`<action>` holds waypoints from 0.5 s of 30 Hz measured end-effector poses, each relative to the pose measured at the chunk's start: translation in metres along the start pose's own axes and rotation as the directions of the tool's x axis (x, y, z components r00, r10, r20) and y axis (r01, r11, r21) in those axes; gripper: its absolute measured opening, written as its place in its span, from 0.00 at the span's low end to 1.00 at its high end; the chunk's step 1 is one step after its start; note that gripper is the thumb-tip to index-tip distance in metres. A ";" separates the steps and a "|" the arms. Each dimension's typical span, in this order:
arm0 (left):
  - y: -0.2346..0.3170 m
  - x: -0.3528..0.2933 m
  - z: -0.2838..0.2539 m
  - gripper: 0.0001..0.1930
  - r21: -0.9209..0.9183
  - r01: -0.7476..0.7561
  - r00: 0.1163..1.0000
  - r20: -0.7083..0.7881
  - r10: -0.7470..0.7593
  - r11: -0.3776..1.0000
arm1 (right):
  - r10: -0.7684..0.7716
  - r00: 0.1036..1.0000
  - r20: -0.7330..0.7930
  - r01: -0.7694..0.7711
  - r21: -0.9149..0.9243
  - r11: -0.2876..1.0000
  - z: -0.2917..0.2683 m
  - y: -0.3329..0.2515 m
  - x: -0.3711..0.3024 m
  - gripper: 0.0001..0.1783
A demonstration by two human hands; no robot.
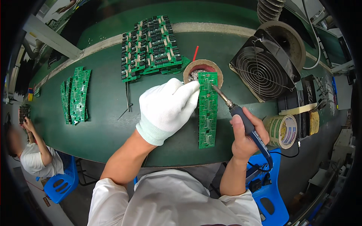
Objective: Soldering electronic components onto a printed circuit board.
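My left hand (166,107), in a white knit glove, is closed with its fingertips pinching the left edge of a long green circuit board (208,116). The board's far end lies over a round brown cup (217,67) that has silvery scraps inside. My bare right hand (245,137) grips a dark blue soldering iron (244,117). The iron's tip meets the board near its upper right edge; whether it touches cannot be made out. Beyond the glove sits a stack of circuit boards (151,49) bearing black components.
More green boards (79,96) lie to the left, and tweezers (127,98) rest by the stack. A black fan (262,66) with a duct stands at back right, tape rolls (281,131) below it. A co-worker (41,156) sits far left. A blue chair (269,188) is behind my right arm.
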State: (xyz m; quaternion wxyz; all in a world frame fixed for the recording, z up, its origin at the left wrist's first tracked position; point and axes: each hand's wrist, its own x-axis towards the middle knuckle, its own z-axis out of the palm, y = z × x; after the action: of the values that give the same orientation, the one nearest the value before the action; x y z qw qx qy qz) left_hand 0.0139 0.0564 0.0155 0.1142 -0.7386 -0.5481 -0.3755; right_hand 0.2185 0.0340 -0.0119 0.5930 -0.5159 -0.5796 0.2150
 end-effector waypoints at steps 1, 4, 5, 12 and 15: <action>0.000 0.000 0.001 0.13 0.000 -0.002 1.000 -0.001 0.002 1.000 | -0.017 1.000 0.006 0.017 -0.017 1.000 -0.001 0.000 0.001 0.16; 0.000 -0.001 0.001 0.13 0.001 -0.005 1.000 -0.002 0.005 1.000 | -0.052 0.998 0.020 0.053 -0.050 0.997 -0.003 -0.001 0.002 0.16; 0.000 -0.001 0.001 0.13 0.004 -0.006 1.000 0.000 0.006 1.000 | -0.039 0.999 0.028 0.040 -0.044 0.998 -0.003 -0.001 0.002 0.16; 0.000 -0.002 0.002 0.13 0.008 -0.010 1.000 0.009 0.010 1.000 | -0.077 0.994 0.082 0.085 -0.096 0.992 -0.006 -0.009 0.011 0.17; 0.000 -0.002 0.002 0.13 0.006 -0.011 1.000 0.013 0.011 1.000 | -0.104 0.991 0.087 0.114 -0.119 0.986 -0.006 -0.009 0.011 0.17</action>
State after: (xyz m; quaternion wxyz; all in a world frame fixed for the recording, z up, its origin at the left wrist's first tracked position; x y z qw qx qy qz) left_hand 0.0147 0.0564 0.0129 0.1147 -0.7437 -0.5459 -0.3684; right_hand 0.2231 0.0382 0.0026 0.5470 -0.5098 -0.6428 0.1666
